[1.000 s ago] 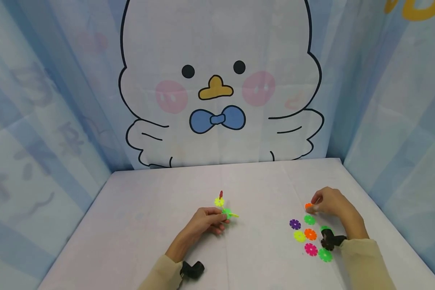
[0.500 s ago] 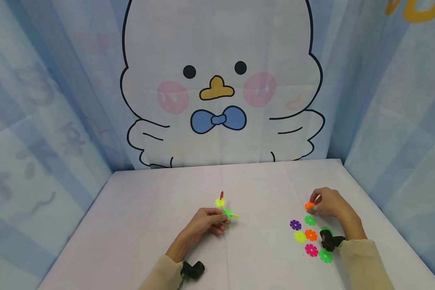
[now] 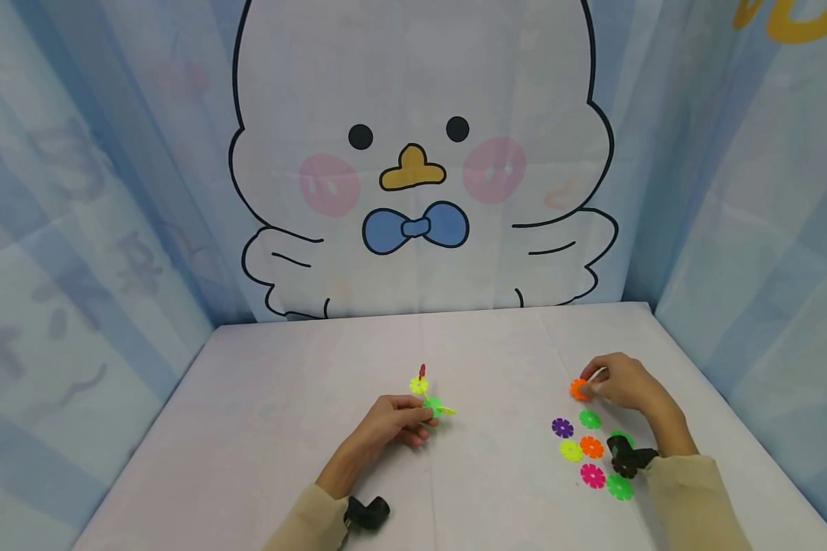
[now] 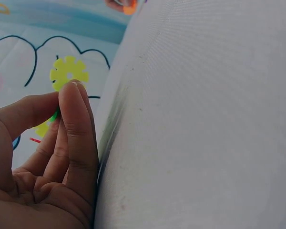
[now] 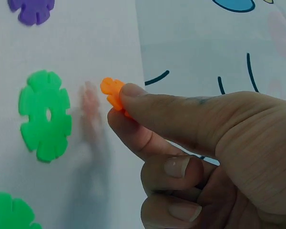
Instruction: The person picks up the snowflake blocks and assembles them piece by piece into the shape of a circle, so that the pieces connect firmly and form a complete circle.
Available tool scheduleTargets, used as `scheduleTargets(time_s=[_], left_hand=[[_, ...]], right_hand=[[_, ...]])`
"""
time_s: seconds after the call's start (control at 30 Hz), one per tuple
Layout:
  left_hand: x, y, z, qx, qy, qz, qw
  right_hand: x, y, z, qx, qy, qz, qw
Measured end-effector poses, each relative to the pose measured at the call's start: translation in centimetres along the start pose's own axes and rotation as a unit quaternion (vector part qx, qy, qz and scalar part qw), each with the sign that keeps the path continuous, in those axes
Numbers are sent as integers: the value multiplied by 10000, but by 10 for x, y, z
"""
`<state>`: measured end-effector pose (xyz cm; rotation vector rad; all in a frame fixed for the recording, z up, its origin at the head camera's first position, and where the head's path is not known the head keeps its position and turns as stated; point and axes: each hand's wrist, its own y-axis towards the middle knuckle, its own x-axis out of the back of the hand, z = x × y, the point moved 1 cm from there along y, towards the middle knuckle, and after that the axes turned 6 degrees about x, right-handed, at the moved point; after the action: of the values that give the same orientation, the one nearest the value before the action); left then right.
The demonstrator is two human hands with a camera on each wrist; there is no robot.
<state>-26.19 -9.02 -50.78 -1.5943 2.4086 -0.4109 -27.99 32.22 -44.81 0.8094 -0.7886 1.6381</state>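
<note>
Pinching an orange disc [image 3: 579,389] between thumb and finger of right hand [image 3: 623,383], just beyond the loose discs on the table [image 3: 503,367]. Apparently clear of the surface, judging by the separate shadow in the right wrist view. Holding a joined cluster in left hand [image 3: 391,419], pinched at its green disc [image 3: 433,407], with a yellow disc [image 3: 419,386] and red disc [image 3: 423,371] on the far side, plus another yellow disc [image 3: 448,412] poking toward the right hand. Reads as fetching the next piece; probably calls for a sideways carry to the cluster, then turning slot to slot at an angle and pushing in while bracing the green one. Can't make out the free slots. Plenty of open room between both hands for that carry. Well short of the back edge; nearer the right edge with right forearm. Better to stay high over the loose green disc [image 3: 590,419] and purple disc [image 3: 562,428], both close by.
</note>
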Motion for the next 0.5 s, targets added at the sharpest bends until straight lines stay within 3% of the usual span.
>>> scheduleTargets(time_s=[0.23,0.5], left_hand=[[0,0,0,11,-25,18,10000],[0,-1,-1,34,-100,10,9999]], right_hand=[[-13,5,10,399,875,303,9949],[-36,15,34,732,1863,933,9753]])
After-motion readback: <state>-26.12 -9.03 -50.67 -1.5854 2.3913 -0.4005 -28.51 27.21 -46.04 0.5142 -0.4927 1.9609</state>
